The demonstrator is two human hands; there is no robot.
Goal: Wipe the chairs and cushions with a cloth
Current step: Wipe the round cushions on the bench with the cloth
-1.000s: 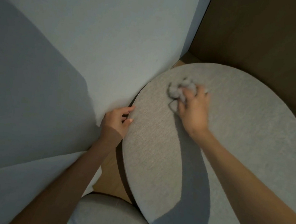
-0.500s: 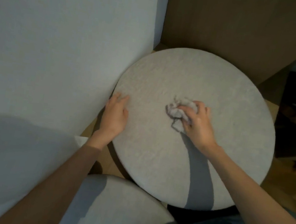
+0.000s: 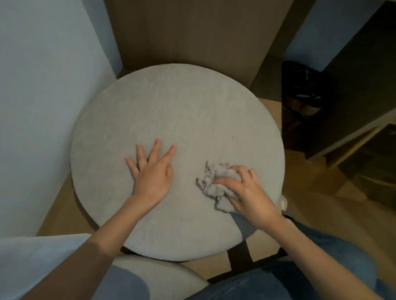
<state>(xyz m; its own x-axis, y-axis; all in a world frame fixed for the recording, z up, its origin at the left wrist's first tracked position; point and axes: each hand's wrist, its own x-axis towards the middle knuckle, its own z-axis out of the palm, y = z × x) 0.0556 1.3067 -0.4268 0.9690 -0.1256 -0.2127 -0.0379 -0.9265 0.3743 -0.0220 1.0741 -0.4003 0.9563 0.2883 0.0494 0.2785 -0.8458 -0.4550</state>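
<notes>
- While the left hand [image 3: 152, 176] lies flat on the cushion [image 3: 184, 112], fingers straight and spread, the right hand [image 3: 249, 194] curls its fingers over the cloth [image 3: 215, 180] and bunches it down near the right rim.
- First worry: the cloth is wadded tight, so only a small patch meets the fabric. Short strokes could leave the far half unwiped.
- Second worry: the cushion looks loose on the chair [image 3: 241, 256]. A hard sideways push, or the left hand lifting off, could send it sliding towards the floor.
- Third: the wall [image 3: 25, 76] sits close on the left, so a wide sweep that way could knock knuckles.
- Cushion: a round, flat disc in pale grey woven cover, matte and slightly napped. I'd expect it to drag on the cloth.
- Cloth: thin, soft, pale, full of dark creases.
- Chair: dark, hard bars showing under the near edge.
- Second cushion [image 3: 162, 278], pale and rounded, lies just below; likely next.
</notes>
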